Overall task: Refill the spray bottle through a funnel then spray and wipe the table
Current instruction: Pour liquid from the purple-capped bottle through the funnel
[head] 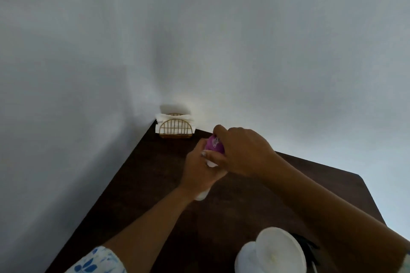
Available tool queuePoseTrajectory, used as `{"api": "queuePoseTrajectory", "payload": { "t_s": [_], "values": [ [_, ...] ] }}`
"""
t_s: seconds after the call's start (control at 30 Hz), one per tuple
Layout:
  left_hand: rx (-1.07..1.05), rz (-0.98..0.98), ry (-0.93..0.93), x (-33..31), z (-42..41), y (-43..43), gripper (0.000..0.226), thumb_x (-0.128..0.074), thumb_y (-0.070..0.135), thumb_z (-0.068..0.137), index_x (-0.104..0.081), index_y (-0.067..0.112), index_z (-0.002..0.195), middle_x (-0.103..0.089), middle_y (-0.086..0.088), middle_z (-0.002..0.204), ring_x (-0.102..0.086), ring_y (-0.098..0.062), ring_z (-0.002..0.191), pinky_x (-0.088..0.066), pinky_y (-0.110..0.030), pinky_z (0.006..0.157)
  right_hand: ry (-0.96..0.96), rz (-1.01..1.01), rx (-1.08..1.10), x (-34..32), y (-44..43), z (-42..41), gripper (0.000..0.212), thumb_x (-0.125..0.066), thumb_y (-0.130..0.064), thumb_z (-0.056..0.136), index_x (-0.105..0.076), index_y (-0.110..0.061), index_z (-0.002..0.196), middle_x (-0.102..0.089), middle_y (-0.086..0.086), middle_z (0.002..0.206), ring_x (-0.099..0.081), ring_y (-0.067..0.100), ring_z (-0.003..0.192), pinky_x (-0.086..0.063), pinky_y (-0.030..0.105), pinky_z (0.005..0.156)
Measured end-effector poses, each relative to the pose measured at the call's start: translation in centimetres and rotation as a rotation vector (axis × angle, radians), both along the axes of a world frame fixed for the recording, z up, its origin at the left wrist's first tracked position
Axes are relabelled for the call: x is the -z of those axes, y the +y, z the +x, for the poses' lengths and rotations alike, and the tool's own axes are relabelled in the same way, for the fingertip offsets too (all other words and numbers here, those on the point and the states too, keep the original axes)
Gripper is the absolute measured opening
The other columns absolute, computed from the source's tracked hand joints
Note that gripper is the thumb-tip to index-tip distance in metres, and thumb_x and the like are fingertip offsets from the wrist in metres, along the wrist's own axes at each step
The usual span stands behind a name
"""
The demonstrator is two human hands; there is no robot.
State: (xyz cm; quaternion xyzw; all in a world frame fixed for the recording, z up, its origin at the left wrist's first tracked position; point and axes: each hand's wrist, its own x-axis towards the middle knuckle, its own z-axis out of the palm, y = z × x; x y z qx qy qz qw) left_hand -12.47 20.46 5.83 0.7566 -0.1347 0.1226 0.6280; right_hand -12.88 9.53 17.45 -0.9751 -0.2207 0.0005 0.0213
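A white spray bottle with a purple spray head is held above the dark brown table. My left hand is wrapped around the bottle's body, so only its bottom end shows. My right hand grips the purple head from above and the right. A white funnel sits wide end up on a white container at the table's near right. Whether the head is screwed on or loose is hidden by my fingers.
A gold wire napkin holder with white napkins stands in the table's far corner against white walls. The table's right edge falls away near the funnel. A dark object lies behind the funnel.
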Motion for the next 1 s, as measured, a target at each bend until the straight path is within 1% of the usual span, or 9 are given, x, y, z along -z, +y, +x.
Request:
{"api": "queuePoseTrajectory", "payload": {
  "t_s": [0.2,0.37,0.43,0.5,0.57,0.63,0.77,0.9,1.0],
  "values": [
    [0.015,-0.071,-0.011,-1.9,-5.8,0.8,0.050,-0.071,0.029,0.053,-0.053,0.028,0.100,-0.063,0.002,0.096,-0.064,-0.012,0.086,-0.054,-0.022,0.070,0.079,0.015,-0.234,-2.7,-0.2,-4.7,0.052,-0.056,-0.055,0.084,-0.043,-0.023,0.123,-0.060,0.002,0.110,-0.050,0.011,0.088,-0.045,0.026,0.078],
    [0.056,-0.046,-0.004,-3.1,-9.4,0.8,0.055,-0.069,0.031,0.048,-0.052,0.025,0.099,-0.061,0.002,0.092,-0.063,-0.006,0.081,-0.052,-0.018,0.068,0.252,-0.014,-0.446,-5.0,-0.9,-7.4,0.054,-0.068,-0.018,0.081,-0.044,-0.029,0.128,-0.044,-0.006,0.107,-0.046,0.011,0.098,-0.042,0.022,0.079],
    [0.051,-0.053,-0.017,-3.3,-10.3,0.7,0.055,-0.071,0.031,0.050,-0.053,0.021,0.101,-0.063,-0.001,0.093,-0.064,-0.012,0.084,-0.054,-0.024,0.071,0.257,-0.005,-0.450,-5.6,-0.8,-8.5,0.055,-0.068,-0.024,0.081,-0.042,-0.031,0.129,-0.045,-0.005,0.110,-0.048,0.014,0.101,-0.046,0.025,0.081],
    [0.052,-0.059,-0.020,-3.5,-10.8,0.7,0.057,-0.072,0.028,0.052,-0.055,0.013,0.104,-0.064,-0.007,0.096,-0.065,-0.020,0.087,-0.055,-0.031,0.075,0.209,0.035,-0.361,-5.9,-0.7,-9.4,0.059,-0.066,-0.047,0.079,-0.040,-0.031,0.130,-0.046,-0.006,0.107,-0.046,0.010,0.095,-0.043,0.023,0.077],
    [0.054,-0.052,-0.012,-4.1,-11.4,0.5,0.054,-0.071,0.028,0.050,-0.056,0.019,0.101,-0.065,-0.003,0.097,-0.064,-0.016,0.089,-0.054,-0.026,0.075,0.070,-0.007,-0.291,-5.8,-0.6,-10.0,0.059,-0.057,-0.063,0.078,-0.046,-0.025,0.122,-0.055,-0.004,0.101,-0.047,0.009,0.084,-0.039,0.023,0.069],
    [0.052,-0.051,-0.005,-4.3,-11.8,0.2,0.054,-0.071,0.029,0.048,-0.056,0.024,0.099,-0.065,0.001,0.096,-0.064,-0.013,0.088,-0.053,-0.023,0.074,0.013,-0.059,-0.311,-5.8,-0.6,-10.3,0.050,-0.054,-0.060,0.082,-0.052,-0.021,0.114,-0.059,-0.001,0.098,-0.050,0.011,0.081,-0.038,0.023,0.064],
    [0.055,-0.076,0.009,-4.2,-12.4,-0.2,0.052,-0.073,0.025,0.049,-0.057,0.015,0.098,-0.065,-0.004,0.090,-0.066,-0.020,0.082,-0.055,-0.030,0.070,0.194,0.006,-0.464,-6.9,-1.2,-11.0,0.042,-0.065,-0.030,0.082,-0.052,-0.024,0.122,-0.048,-0.006,0.104,-0.049,0.012,0.097,-0.041,0.018,0.071],
    [0.054,-0.073,0.003,-4.6,-12.7,-0.4,0.055,-0.073,0.025,0.048,-0.059,0.015,0.101,-0.065,-0.004,0.094,-0.065,-0.019,0.087,-0.055,-0.029,0.072,0.087,0.024,-0.262,-7.0,-1.6,-11.4,0.063,-0.060,-0.059,0.078,-0.045,-0.023,0.127,-0.055,0.000,0.110,-0.052,0.015,0.094,-0.046,0.026,0.072],
    [0.060,-0.050,0.015,-4.5,-12.7,-0.7,0.058,-0.073,0.026,0.048,-0.059,0.012,0.102,-0.066,-0.006,0.094,-0.065,-0.019,0.086,-0.055,-0.027,0.070,0.096,-0.015,-0.312,-7.1,-1.7,-11.5,0.044,-0.064,-0.042,0.081,-0.051,-0.019,0.116,-0.059,0.000,0.105,-0.054,0.016,0.092,-0.048,0.030,0.073]
  ]
}}
